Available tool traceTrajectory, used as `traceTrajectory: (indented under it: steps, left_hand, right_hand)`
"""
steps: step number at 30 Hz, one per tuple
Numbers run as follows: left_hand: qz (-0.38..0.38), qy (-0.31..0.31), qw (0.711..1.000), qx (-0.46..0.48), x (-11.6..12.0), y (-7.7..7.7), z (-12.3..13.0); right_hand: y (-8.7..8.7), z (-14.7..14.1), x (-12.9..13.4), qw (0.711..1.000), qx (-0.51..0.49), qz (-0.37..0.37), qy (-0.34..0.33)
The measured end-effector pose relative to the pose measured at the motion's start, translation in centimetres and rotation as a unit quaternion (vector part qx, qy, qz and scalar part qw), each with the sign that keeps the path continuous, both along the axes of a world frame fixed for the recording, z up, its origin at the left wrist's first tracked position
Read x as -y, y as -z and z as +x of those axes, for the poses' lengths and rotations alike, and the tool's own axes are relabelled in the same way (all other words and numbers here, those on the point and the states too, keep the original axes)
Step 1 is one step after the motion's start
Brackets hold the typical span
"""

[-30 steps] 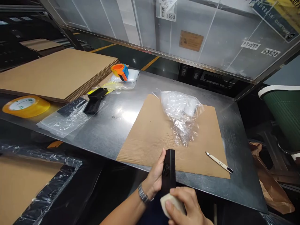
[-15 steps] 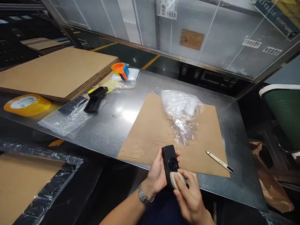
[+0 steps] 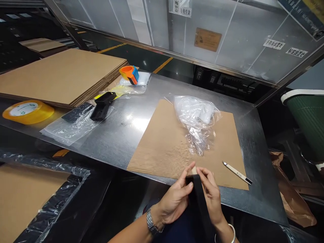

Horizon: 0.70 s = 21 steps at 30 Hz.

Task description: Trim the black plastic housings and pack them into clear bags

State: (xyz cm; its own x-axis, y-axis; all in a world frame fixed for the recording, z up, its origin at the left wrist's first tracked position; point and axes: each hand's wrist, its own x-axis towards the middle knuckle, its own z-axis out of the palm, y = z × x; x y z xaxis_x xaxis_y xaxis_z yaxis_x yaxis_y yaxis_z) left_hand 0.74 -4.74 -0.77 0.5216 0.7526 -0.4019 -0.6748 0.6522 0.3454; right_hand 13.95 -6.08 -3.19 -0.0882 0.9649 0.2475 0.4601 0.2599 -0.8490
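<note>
- Left hand (image 3: 174, 200): grasping black part (image 3: 201, 206), cardboard sheet's (image 3: 162, 138) near edge.
- Right hand (image 3: 212, 194): apparently pinching pale pad (image 3: 194, 170) at part's end; steady support needed.

Light was fairly bright on the table (image 3: 121, 135), with a white glare patch left of and beyond the fingers (image 3: 186, 190) and sharp glints on the bag (image 3: 196, 113) ahead of them. Deep shadow lay below-left of the fingers. The case (image 3: 202, 206) between them showed almost no detail. Far right, the sign (image 3: 303, 15) looked soft and slanted.
</note>
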Motion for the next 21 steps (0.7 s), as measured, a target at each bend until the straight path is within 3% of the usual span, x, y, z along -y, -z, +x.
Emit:
traceTrajectory:
  steps: [2,6,9,12,15,18,21]
  left_hand:
    - [0.014,-0.014,0.998,-0.054,0.0,0.0,0.3]
    - [-0.024,-0.093,0.987,-0.131,-0.3,0.5,0.9]
    - [-0.115,-0.138,0.975,-0.127,-0.9,1.2,0.8]
    - [-0.191,-0.124,0.968,-0.1,-1.6,1.9,0.3]
    - [-0.215,-0.106,0.968,-0.078,-2.2,2.3,-0.3]
    - [-0.209,-0.102,0.972,-0.031,-2.5,2.3,-0.8]
    - [-0.177,-0.089,0.979,0.056,-2.6,2.0,-1.0]
  right_hand:
    - [0.4,-0.6,0.7,1.0,-0.018,-0.007,0.013]
    - [0.5,-1.2,1.7,0.993,-0.037,0.02,0.11]
    - [-0.1,-0.6,1.8,0.999,-0.037,0.018,0.0]
    - [-1.2,0.5,1.8,0.988,0.038,0.039,-0.142]
    - [-2.4,1.5,2.2,0.967,0.107,0.082,-0.215]
    - [-2.9,2.1,3.0,0.954,0.153,0.096,-0.238]
    - [-2.4,2.5,3.3,0.958,0.163,0.111,-0.207]
